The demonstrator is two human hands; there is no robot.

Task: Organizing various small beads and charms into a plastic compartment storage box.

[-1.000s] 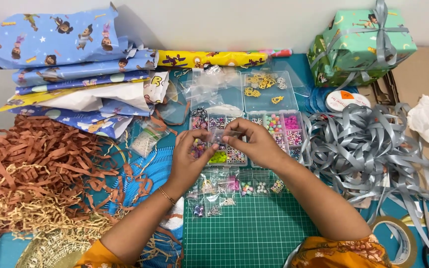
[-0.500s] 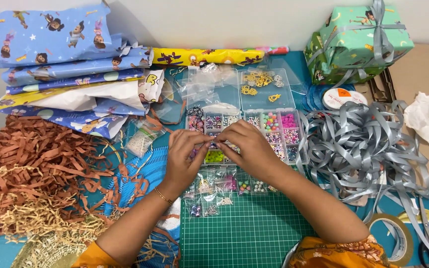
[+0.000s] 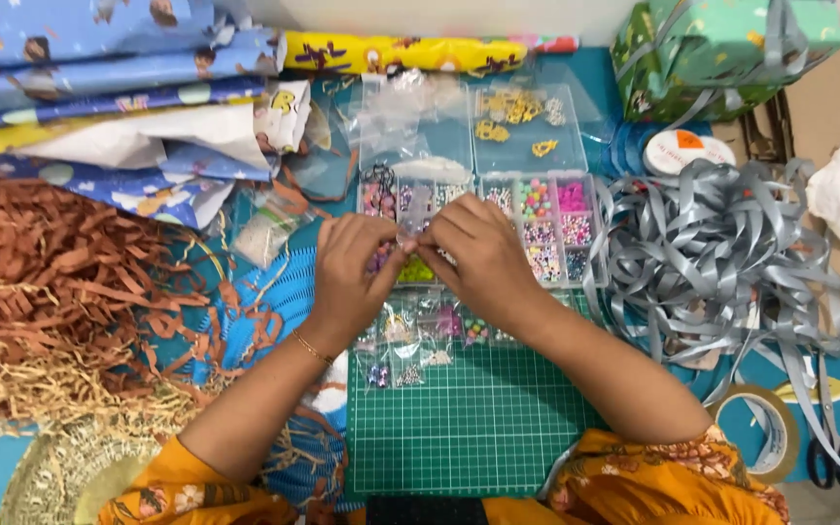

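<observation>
Coloured beads are being kept in the compartments of a clear bead box [image 3: 556, 228]. Just above it, a small clear bag [image 3: 414, 216] is being pinched between the left hand [image 3: 350, 274] and right hand [image 3: 483, 261], fingertips together.

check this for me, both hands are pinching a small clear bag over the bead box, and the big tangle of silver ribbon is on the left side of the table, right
Not quite. The head view shows the left hand and right hand pinching the small clear bag over the bead box, but the silver ribbon lies on the right side of the table. The left side holds shredded brown paper.
</observation>
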